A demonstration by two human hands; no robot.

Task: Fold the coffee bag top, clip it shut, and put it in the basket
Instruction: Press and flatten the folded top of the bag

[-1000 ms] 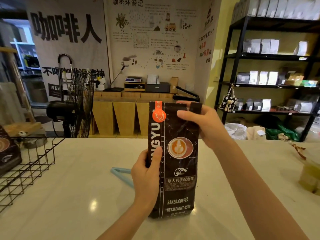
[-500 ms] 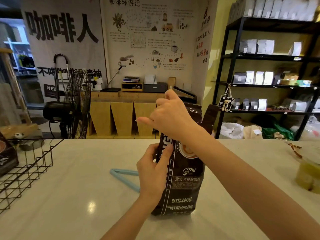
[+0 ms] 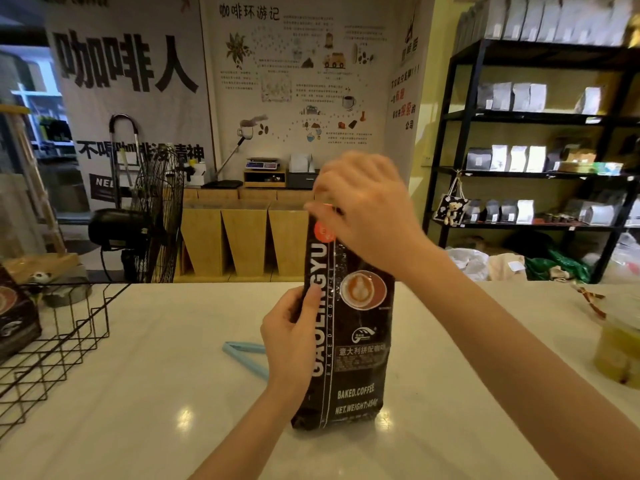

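Note:
A tall black coffee bag (image 3: 349, 358) with a latte picture stands upright on the white counter (image 3: 156, 393) in the middle of the view. My left hand (image 3: 291, 337) grips its left edge at mid height, thumb on the front. My right hand (image 3: 363, 213) is over the bag's top, fingers pinching the top edge and hiding it. A light blue clip (image 3: 247, 356) lies flat on the counter just left of the bag, partly behind my left hand. The black wire basket (image 3: 59, 348) sits at the counter's left edge.
Another dark coffee bag (image 3: 15, 317) rests in the basket's far left. A yellowish plastic cup (image 3: 620, 355) stands at the counter's right edge. Behind the counter are a floor fan (image 3: 152, 216), wooden cabinets and a black shelf rack (image 3: 540, 174) with bags.
My right hand has come back upright over the bag's top after bending it sideways half a second ago. The bag stands straighter and taller in view. My left hand keeps its grip.

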